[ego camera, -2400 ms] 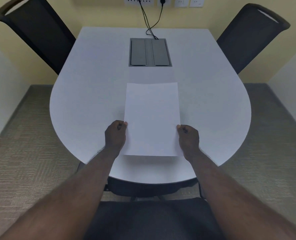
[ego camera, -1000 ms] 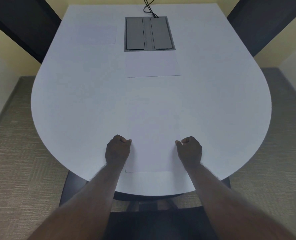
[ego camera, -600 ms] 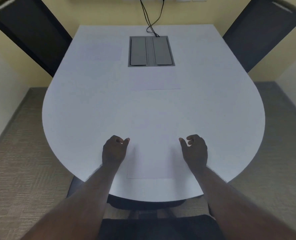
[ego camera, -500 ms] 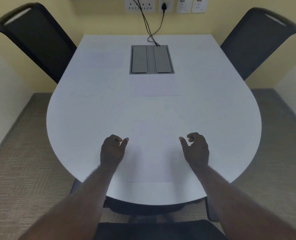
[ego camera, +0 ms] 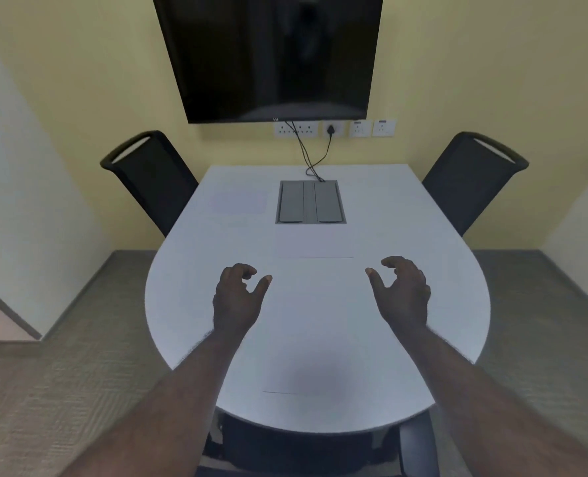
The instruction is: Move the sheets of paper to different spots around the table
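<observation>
Three white sheets lie flat on the white table, faint against it. The near sheet lies between my hands, its front edge near the table's front. A second sheet lies just in front of the grey cable box. A third sheet lies at the far left, beside the box. My left hand hovers at the near sheet's left side, fingers curled apart, holding nothing. My right hand hovers at its right side, likewise open and empty.
A grey cable box is set into the table's far middle, with black cables running to wall sockets. A dark screen hangs on the wall. Black chairs stand at the far left and far right.
Both hands let go of the near sheet after laying it on the table, opened, and lifted forward. The head tilted up, bringing the wall screen into view.
</observation>
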Available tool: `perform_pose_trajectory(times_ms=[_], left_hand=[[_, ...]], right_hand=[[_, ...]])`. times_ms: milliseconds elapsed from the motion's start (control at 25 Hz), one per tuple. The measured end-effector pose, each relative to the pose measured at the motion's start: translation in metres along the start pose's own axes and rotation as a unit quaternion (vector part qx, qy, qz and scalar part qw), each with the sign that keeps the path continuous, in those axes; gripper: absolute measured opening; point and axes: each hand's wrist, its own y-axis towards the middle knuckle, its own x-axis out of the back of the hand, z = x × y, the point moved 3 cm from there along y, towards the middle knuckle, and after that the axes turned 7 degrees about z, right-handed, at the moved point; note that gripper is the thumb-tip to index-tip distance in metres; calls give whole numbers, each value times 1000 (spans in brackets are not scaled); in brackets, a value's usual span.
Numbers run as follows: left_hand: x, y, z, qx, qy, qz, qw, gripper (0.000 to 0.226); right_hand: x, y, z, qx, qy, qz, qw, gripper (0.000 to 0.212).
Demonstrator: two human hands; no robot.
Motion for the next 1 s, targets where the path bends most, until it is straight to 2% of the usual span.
perform_pose_trajectory(times_ms=[160, 480, 760, 1000], left_hand=[[21, -9, -28, -35, -7, -2, 999, 27], [10, -56, -76, -126, -20, 77, 989, 42], [-36, -94, -132, -186, -42, 148, 971, 45], [-103, -120, -184, -220, -48, 195, 955, 45]], right_hand=[[34, -14, 21, 17, 22, -12, 1000, 34], [108, -87, 17, 21, -41, -31, 998, 52], [182, -115, -9, -18, -90, -72, 993, 54], [242, -124, -55, -46, -111, -107, 987, 52]])
